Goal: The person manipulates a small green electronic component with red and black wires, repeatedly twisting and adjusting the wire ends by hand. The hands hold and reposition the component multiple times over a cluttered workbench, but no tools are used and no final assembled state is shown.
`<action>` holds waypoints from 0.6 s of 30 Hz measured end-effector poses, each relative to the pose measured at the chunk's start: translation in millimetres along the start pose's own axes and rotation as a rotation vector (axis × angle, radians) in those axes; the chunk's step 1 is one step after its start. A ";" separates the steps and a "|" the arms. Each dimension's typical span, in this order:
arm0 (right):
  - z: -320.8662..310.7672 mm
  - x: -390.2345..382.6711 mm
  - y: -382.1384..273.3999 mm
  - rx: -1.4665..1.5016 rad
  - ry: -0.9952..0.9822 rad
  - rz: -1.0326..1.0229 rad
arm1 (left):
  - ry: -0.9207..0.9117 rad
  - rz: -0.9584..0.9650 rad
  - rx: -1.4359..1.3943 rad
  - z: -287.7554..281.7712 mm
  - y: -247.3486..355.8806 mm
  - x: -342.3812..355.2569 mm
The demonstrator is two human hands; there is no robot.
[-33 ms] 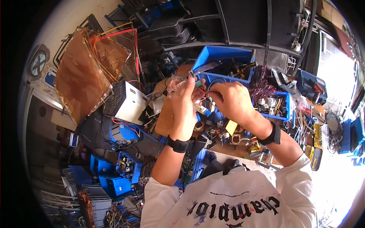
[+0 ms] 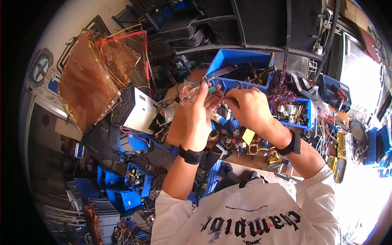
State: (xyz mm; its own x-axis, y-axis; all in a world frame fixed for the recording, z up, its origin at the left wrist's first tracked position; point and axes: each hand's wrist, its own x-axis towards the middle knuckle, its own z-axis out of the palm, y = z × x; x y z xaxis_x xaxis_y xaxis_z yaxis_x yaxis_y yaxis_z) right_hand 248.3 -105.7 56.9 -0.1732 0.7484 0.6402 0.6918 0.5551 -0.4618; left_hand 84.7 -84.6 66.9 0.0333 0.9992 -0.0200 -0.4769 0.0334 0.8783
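Above cluttered bench: left hand (image 2: 199,112) grip pinching small green part (image 2: 212,90); right hand (image 2: 248,108) grip pinching red wire (image 2: 221,98).

Cluttered electronics workshop, blue parts bins (image 2: 241,61), loose wires, scrap components

White sleeves, black wristbands (image 2: 190,155)

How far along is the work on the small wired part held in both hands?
Done: nothing finished can be told apart on the cluttered bench. In hand: the left hand holds a small part with a green piece and a crinkled clear wrap, and the right hand pinches thin red wires at it. Left: the blue bin behind is full of mixed parts.
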 end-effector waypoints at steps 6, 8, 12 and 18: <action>9.6 -2.7 7.9 -0.109 0.132 -0.003 | -0.072 -0.199 -0.132 -4.0 1.0 5.3; 12.3 -3.4 2.1 -0.134 0.190 -0.048 | -0.069 -0.196 -0.162 -3.7 -0.6 5.1; 15.6 -5.6 0.2 -0.152 0.226 -0.046 | -0.059 -0.092 -0.190 1.1 -8.7 3.9; 18.5 -4.3 -11.3 -0.107 0.297 -0.028 | -0.074 0.141 -0.210 9.4 -15.1 -0.5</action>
State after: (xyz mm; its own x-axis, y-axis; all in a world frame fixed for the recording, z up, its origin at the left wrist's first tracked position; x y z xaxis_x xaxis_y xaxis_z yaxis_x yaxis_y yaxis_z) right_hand 228.3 -108.5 48.0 0.0082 0.5860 0.8103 0.7624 0.5207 -0.3843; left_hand 100.1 -85.8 58.1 0.0143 0.9904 0.1372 -0.6527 -0.0947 0.7517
